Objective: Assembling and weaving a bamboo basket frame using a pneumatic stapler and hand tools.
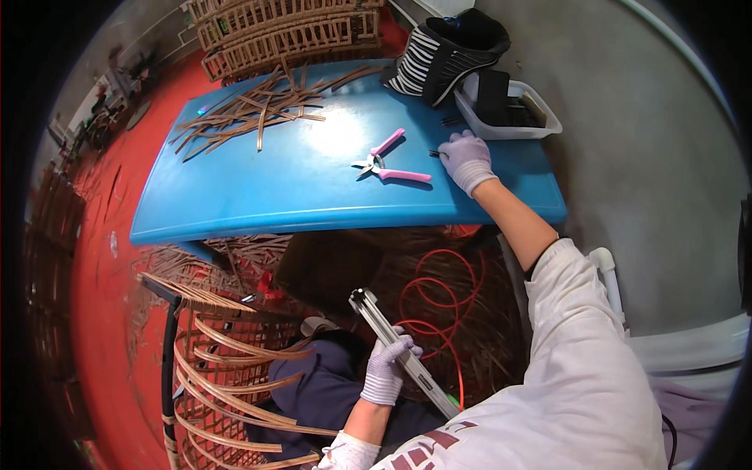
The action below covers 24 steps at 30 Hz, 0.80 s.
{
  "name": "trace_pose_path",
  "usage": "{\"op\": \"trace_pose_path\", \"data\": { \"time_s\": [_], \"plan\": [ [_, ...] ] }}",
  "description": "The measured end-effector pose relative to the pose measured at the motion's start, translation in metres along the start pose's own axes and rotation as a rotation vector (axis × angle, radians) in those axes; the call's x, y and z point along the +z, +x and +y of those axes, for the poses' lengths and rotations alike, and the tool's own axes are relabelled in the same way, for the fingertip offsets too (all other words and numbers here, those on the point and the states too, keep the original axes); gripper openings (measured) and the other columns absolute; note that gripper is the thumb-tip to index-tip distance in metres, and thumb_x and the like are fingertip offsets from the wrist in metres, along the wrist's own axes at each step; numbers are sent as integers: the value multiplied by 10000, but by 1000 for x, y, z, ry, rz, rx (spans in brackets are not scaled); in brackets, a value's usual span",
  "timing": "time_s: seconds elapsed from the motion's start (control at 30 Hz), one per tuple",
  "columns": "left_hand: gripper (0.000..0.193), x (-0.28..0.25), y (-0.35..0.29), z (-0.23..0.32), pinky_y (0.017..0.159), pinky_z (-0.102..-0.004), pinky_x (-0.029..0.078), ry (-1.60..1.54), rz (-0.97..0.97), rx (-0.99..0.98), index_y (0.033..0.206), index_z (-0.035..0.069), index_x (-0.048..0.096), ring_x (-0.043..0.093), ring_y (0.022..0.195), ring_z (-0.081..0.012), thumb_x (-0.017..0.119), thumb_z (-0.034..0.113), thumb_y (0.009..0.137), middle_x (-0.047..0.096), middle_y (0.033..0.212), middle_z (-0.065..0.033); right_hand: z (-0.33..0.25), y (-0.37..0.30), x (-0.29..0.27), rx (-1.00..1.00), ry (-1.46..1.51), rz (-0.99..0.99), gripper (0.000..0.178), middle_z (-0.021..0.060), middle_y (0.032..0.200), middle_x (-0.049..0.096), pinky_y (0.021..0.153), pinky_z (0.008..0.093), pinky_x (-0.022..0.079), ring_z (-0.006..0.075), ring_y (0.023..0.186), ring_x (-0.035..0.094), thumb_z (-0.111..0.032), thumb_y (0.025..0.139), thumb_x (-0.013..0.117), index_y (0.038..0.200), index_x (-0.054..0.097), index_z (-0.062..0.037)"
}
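Note:
My left hand (385, 364), in a pale striped glove, is closed around the long silver magazine of a staple gun (419, 374), held slanted over my lap. The rest of this tool is hidden by my sleeve. My right hand (465, 155), in a similar pale lilac glove, is at the right end of the blue table (266, 196). Its fingers are curled around a small dark strip (435, 153), whose end pokes out to the left. Pink-handled pruning shears (380, 166) lie spread to the left of that hand. Just beyond it stands a white plastic tub (521, 131) with dark blocks inside.
A heap of brown rattan-like strips (262, 110) covers the table's far left. A striped black bag (446, 59) stands at the back right. A red hose (419, 290) coils below the table. To the left, a woven frame with curved strips (235, 384) stands near my legs.

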<state>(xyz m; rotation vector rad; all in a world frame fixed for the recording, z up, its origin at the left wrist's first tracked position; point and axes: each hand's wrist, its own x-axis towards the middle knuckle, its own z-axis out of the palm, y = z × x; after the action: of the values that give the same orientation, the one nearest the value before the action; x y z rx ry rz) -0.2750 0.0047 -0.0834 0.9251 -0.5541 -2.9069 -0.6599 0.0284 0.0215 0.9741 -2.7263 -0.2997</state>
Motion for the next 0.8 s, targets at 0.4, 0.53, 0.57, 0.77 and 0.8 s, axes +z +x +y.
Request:
{"op": "trace_pose_path", "data": {
  "time_s": [0.4,0.53,0.57,0.77,0.8],
  "plan": [
    [448,-8,-2,-1,730,-384,539,38,-37,44,1181,28,450,642,809,-260,691,89,809,590,895,-96,32,-45,1,97,293,-88,244,74,1076,674,965,390,468,261,1076,589,-304,869,641,1055,720,-169],
    [417,-6,-1,4,722,-383,546,42,-35,42,1168,37,466,649,807,-259,682,81,814,594,894,-95,33,-41,5,94,260,-60,238,85,1102,679,955,405,484,273,1070,608,-276,871,630,1071,710,-174],
    [408,-5,-2,7,720,-382,547,47,-33,42,1161,39,473,650,806,-257,682,79,813,596,893,-96,33,-39,4,89,260,-57,238,85,1102,679,955,405,484,273,1070,608,-276,871,630,1071,710,-174],
    [439,-8,-12,9,726,-422,561,41,-49,62,1167,56,451,631,800,-250,702,80,808,585,880,-84,25,-48,-13,163,312,-4,238,92,1049,694,912,410,514,286,1020,635,-268,874,623,1080,699,-178],
    [439,-9,-8,4,726,-422,561,35,-49,47,1167,56,451,631,800,-250,702,80,808,585,880,-84,30,-51,-7,159,289,-13,234,93,1047,695,909,409,516,289,1018,637,-273,872,627,1072,702,-179]
  ]
}}
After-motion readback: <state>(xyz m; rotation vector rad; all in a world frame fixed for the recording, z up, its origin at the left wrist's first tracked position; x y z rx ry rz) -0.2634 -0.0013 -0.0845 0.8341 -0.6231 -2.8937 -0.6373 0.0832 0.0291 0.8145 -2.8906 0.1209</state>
